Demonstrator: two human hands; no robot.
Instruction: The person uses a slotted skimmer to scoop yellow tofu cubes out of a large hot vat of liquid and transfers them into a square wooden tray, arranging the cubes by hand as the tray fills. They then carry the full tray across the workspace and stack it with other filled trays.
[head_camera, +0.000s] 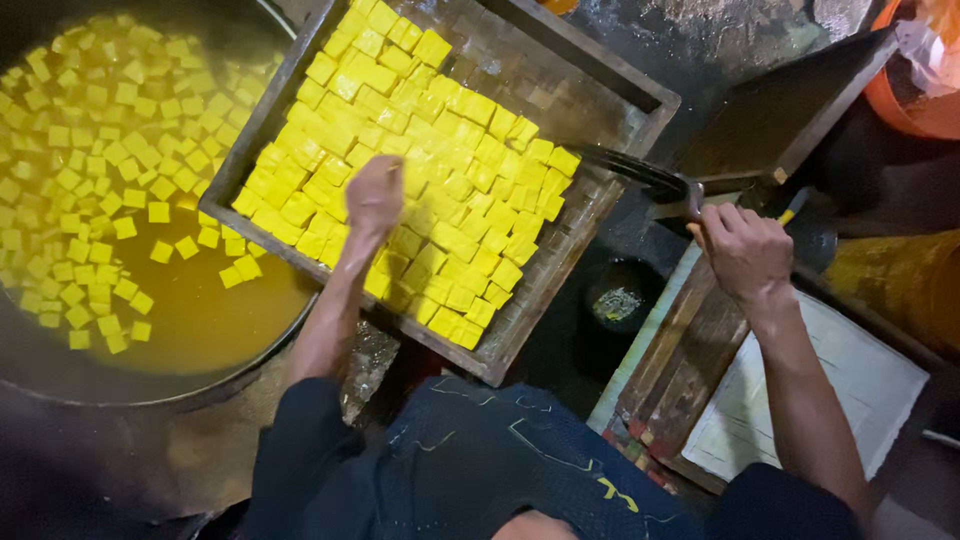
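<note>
Yellow cubes (420, 170) crowd the wooden tray (655, 100), leaving only its bare upper right corner free for a hand, while the vat (150, 385) blocks the left and stacked boards (670, 380) the right.

Yellow tofu cubes (440, 170) packed flat in wooden tray (640, 95).

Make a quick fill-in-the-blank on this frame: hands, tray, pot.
1. The left hand rests on the yellow cubes in the wooden ____.
2. The right hand grips the handle of a dark ____ whose far end reaches the tray.
3. Left of the tray, more cubes float in the yellowish liquid of a big round ____.
4. The cubes are ____ in colour.

Missing words: tray; tool; pot; yellow
</note>
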